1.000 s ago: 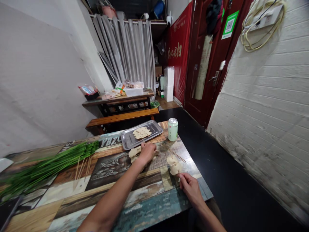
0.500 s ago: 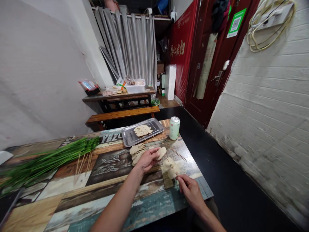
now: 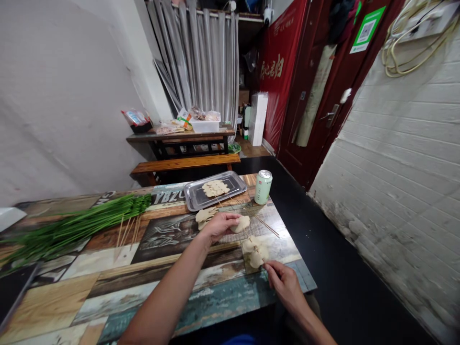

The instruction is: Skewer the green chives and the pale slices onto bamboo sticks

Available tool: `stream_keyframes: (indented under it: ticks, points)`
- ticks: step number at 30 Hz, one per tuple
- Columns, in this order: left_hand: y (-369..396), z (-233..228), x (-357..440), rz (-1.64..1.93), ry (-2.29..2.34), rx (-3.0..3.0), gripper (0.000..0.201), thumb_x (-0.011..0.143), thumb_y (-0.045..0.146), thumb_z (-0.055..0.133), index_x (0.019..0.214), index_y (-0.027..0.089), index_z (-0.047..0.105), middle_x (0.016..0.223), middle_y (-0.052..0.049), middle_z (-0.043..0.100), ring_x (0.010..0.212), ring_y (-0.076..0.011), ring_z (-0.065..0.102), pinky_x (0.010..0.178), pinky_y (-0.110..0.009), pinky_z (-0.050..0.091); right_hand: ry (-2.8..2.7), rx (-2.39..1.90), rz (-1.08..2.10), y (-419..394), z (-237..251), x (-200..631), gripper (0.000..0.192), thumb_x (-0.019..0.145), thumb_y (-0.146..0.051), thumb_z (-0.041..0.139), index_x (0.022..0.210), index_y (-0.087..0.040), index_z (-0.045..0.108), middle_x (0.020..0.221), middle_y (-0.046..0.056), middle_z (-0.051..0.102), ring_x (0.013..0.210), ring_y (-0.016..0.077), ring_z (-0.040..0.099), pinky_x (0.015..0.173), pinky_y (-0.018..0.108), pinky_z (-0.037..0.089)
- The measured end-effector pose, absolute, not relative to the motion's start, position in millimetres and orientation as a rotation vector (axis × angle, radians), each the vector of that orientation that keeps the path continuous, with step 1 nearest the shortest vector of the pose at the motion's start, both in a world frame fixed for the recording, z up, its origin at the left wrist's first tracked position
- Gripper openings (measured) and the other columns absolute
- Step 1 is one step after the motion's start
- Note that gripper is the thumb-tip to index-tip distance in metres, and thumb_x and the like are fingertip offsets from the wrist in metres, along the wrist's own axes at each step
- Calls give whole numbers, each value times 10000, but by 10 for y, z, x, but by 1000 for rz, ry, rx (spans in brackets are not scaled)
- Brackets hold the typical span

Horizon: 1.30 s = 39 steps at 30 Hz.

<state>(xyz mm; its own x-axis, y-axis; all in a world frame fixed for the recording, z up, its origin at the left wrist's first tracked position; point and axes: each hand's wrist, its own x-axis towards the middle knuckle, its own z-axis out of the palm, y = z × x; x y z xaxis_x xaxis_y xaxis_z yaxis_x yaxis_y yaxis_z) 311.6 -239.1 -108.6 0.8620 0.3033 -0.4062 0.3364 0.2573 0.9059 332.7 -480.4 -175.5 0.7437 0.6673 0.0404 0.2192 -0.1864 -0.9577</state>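
Note:
My left hand (image 3: 218, 225) pinches a pale flat slice (image 3: 240, 224) just above the patchwork table (image 3: 118, 282). My right hand (image 3: 284, 283) grips the lower end of a thin bamboo skewer with several pale slices (image 3: 256, 249) threaded on it, near the table's right edge. The held slice sits at the skewer's tip. A small heap of loose slices (image 3: 204, 215) lies behind my left hand. A metal tray (image 3: 196, 197) farther back carries a finished skewer of slices (image 3: 214, 188).
A green drink can (image 3: 263, 187) stands right of the tray. Bare skewers (image 3: 264, 224) lie near it. A long bundle of green chives (image 3: 68, 231) and a few sticks (image 3: 125, 234) lie at the left. A bench (image 3: 183, 164) and another table (image 3: 179, 138) stand behind.
My left hand lifted a slice off the loose heap and brought it right, to the tip of the skewer in my right hand. The view also tilted slightly.

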Motion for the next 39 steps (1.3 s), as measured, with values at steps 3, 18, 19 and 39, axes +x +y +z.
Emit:
stream_keyframes:
  ticks: [3,18,19,39]
  points:
    - [-2391,-1071,3123,-32,569,1357,424,528,274,744,909,112,654,776,-71,660,623,-120,568,574,-237,446,-706,-1760,462,-4805,-1744,3329,363,829,-396,421,821,-130,668,465,-14,483,449,136,449,453,218,346]
    - [-2458,-1125,3203,-13,511,1508,378,576,299,699,902,112,654,747,-51,634,589,-96,519,540,-214,407,-696,-1754,469,-4804,-1776,3351,351,835,-368,418,833,-118,665,459,-21,455,438,131,434,451,219,334]
    - [-2458,-1118,3208,-20,519,1469,386,566,296,708,902,115,652,757,-52,636,599,-100,527,551,-221,415,-684,-1745,475,-4807,-1784,3351,355,835,-374,420,843,-115,662,459,-22,453,437,131,433,447,219,333]
    - [-2566,-906,3226,-142,478,1167,348,556,149,741,882,99,629,847,-94,661,672,-152,609,697,-319,482,-624,-1680,434,-4816,-1819,3331,365,836,-408,425,870,-117,642,477,-30,432,445,125,424,445,212,334]
